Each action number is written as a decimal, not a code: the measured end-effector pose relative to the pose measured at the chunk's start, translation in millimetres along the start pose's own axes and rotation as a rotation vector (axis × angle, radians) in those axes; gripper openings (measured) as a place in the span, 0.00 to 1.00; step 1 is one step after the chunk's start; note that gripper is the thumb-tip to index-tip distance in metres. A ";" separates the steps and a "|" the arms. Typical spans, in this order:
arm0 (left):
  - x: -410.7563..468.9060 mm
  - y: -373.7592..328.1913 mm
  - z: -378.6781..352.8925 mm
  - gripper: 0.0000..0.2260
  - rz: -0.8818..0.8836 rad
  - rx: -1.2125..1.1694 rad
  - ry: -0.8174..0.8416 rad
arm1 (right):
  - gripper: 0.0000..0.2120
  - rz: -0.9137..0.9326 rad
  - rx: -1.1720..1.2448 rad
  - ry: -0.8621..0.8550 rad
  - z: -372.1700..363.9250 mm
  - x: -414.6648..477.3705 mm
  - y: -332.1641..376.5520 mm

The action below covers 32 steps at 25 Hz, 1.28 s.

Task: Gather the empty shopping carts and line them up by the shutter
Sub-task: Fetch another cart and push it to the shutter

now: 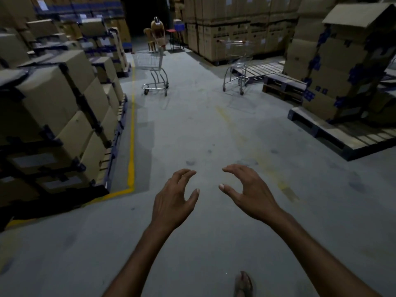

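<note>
We are on the approach: both carts stand far ahead, one cart (152, 69) left, the other cart (237, 65) right by the pallets. Our left hand (173, 202) and right hand (249, 194) hang empty, fingers loosely curled and apart. Next we likely need to walk up and take a handle.

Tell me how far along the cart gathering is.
Nothing looks done: no carts lined up anywhere in view. In hand: nothing; left hand and right hand are empty over the floor. Left: the aisle cart and the pallet-side cart stand apart ahead, unfetched.
</note>
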<state>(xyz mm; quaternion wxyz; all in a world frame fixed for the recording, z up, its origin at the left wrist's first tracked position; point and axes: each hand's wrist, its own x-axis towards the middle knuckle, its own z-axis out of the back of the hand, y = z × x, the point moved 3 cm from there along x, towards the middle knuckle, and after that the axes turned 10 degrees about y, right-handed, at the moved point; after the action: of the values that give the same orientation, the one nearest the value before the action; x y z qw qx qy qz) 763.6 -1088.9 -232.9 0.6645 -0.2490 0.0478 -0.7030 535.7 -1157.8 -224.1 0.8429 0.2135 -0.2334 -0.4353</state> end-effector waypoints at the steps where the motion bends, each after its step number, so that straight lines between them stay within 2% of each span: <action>1: 22.9 4.2 -6.5 0.23 -0.013 0.006 -0.007 | 0.23 -0.007 0.007 -0.005 0.3 19.6 -13.6; 7: 188.2 29.5 -50.4 0.25 -0.067 0.077 -0.025 | 0.27 -0.047 0.025 0.005 12.5 162.4 -108.5; 15: 376.4 58.1 -88.3 0.26 0.018 0.120 -0.069 | 0.29 -0.015 -0.044 -0.031 43.9 344.5 -197.3; 20: 481.5 96.7 -107.6 0.31 -0.021 0.174 -0.082 | 0.32 0.101 -0.212 -0.145 39.8 450.7 -228.4; 25: 612.4 160.9 -124.2 0.29 -0.151 0.313 -0.149 | 0.31 0.192 -0.533 -0.211 34.7 580.7 -259.8; 32: 803.2 233.2 -126.9 0.25 -0.193 0.392 -0.115 | 0.30 0.031 -0.671 -0.253 40.1 763.7 -301.3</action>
<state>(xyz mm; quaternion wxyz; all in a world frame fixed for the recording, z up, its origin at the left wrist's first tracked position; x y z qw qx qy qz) 929.1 -1918.1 -206.1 0.6316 -0.1580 -0.1516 -0.7438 712.6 -1960.3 -203.2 0.8371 -0.1339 -0.1831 -0.4979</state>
